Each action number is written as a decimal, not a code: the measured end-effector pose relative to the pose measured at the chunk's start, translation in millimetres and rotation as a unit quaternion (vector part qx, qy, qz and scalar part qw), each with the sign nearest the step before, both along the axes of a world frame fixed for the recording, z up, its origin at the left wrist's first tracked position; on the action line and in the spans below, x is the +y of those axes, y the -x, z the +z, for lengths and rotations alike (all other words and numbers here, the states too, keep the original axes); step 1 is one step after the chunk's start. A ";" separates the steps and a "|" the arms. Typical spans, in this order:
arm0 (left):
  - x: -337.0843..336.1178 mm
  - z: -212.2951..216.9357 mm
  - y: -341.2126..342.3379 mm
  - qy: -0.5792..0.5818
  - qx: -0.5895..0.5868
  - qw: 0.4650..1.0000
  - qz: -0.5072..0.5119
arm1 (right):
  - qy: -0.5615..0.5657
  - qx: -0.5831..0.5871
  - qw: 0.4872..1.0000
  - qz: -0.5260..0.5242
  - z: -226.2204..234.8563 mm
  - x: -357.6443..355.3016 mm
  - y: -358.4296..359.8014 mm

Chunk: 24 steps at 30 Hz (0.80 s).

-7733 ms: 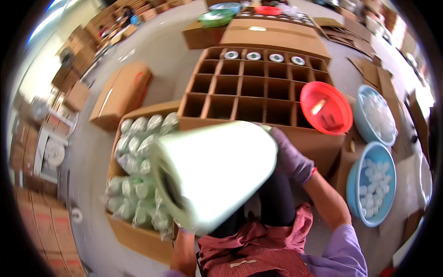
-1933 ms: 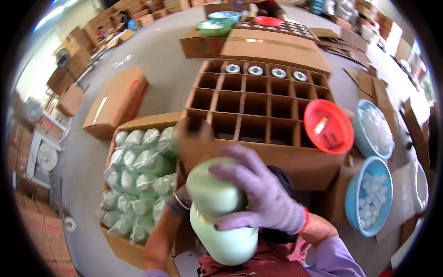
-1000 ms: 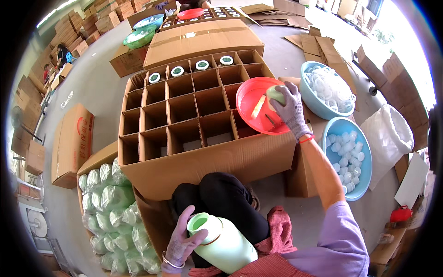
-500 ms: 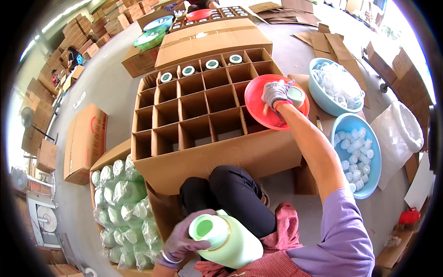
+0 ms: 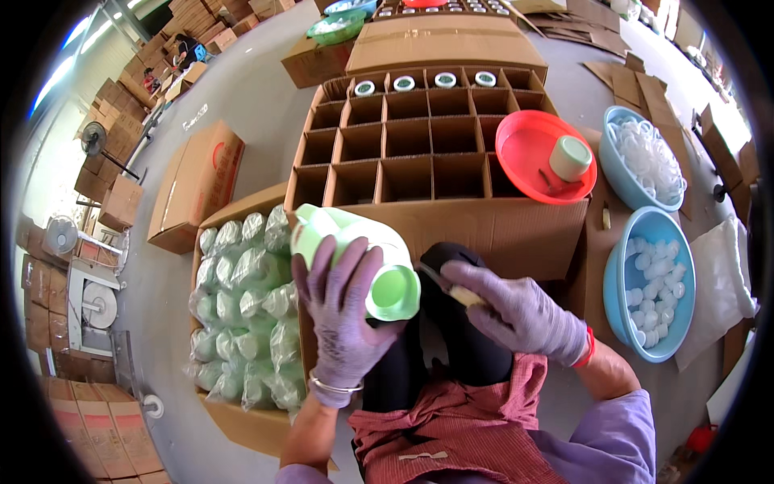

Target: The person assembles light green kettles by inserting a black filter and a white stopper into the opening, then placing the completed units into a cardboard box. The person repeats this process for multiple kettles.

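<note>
My left hand (image 5: 343,310) is wrapped round a light green thermos flask (image 5: 355,230), which is tilted over my lap with its round open mouth toward me. In my right hand (image 5: 524,315) is a small knife (image 5: 463,295) with a pale handle. Its thin blade points at the flask's rim; whether they touch I cannot tell. Beyond my right hand, a red basin (image 5: 524,173) rests on the divided carton (image 5: 484,222), holding a light green cup (image 5: 571,158) and a small dark item. White-and-green lids (image 5: 404,83) show in the carton's back row.
At left, an open box (image 5: 242,423) holds several plastic-wrapped green flasks (image 5: 251,343). A closed carton (image 5: 193,189) stands behind it. To the right are a blue basin of white rings (image 5: 625,177), another blue basin of white caps (image 5: 617,310) and a white sack (image 5: 717,282).
My right hand has left the red basin and come down to the flask with the knife. The flask has been raised from my lap and turned. My view has shifted left.
</note>
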<state>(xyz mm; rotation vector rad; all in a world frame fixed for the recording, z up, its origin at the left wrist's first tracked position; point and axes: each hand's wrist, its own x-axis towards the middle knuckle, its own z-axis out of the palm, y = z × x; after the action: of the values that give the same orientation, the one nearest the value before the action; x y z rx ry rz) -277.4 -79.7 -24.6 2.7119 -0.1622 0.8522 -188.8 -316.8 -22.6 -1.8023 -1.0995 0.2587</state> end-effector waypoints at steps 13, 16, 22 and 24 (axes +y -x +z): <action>-30.5 -36.4 11.0 -0.118 -0.015 0.992 0.042 | 0.233 -0.364 0.896 -0.105 -34.5 -6.5 26.1; -32.8 -43.1 10.1 -0.133 -0.022 0.990 0.052 | 0.289 -0.300 0.901 -0.124 -33.5 -1.2 39.5; -34.2 -65.1 12.0 -0.142 -0.048 0.985 0.087 | 0.258 -0.093 0.960 -0.061 -43.4 2.8 41.6; -34.1 -70.7 13.0 -0.159 -0.052 0.981 0.100 | 0.240 -0.038 0.969 -0.039 -44.0 4.9 39.8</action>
<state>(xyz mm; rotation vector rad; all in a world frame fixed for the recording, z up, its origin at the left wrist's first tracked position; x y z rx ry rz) -290.5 -113.9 -95.3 3.0195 -0.0516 1.1104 -228.6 -311.9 -66.5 -2.2947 -1.0789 0.4397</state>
